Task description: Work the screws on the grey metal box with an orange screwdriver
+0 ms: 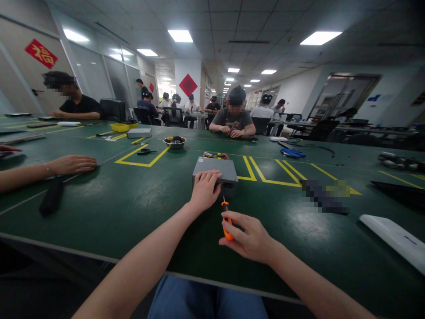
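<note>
A grey metal box [217,168] with coloured wires at its far end lies on the green table [133,204] in front of me. My left hand [204,190] rests on its near left corner, fingers curled over the top edge. Just below and to the right, my right hand [249,237] grips an orange-handled screwdriver [226,223]. The screwdriver's thin tip points up toward the box's near face, a short gap away from it.
Another person's hand [71,164] lies flat at the left, by a black object [51,197]. A white flat item [393,237] sits at the right edge. Farther off are a bowl [174,141], scissors [146,151], a blue glove [292,153], yellow floor-tape lines and seated people.
</note>
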Demonstrator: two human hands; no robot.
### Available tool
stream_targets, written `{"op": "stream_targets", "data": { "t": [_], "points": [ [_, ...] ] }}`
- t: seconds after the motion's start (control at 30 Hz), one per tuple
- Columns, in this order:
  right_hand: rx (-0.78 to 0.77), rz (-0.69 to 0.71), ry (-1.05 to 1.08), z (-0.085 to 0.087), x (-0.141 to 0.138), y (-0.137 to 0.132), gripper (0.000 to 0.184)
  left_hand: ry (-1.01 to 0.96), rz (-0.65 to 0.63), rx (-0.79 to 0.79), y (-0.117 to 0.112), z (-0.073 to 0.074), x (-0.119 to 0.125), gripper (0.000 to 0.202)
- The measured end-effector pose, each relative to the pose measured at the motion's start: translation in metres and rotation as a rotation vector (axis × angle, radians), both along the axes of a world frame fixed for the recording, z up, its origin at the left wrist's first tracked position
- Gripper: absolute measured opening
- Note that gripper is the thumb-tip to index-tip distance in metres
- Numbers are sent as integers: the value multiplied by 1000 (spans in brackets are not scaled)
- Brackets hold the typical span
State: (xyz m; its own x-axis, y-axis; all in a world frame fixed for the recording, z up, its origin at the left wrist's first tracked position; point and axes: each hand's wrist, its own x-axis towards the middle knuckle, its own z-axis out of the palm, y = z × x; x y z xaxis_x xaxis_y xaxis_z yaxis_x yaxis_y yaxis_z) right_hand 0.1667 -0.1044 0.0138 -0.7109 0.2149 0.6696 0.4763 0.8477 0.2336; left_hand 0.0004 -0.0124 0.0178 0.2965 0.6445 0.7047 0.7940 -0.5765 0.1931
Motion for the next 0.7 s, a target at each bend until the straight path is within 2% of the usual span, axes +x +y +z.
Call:
{"op": "stream_targets", "data": {
  "t": [0.47,0.7],
  "points": [
    [-60,28,-36,2,-6,5,26,0,8,0,3,-1,0,28],
    [-127,27,-60,8,-2,-2,30,7,-9,-2,3,0,-1,27]
  ]
}}
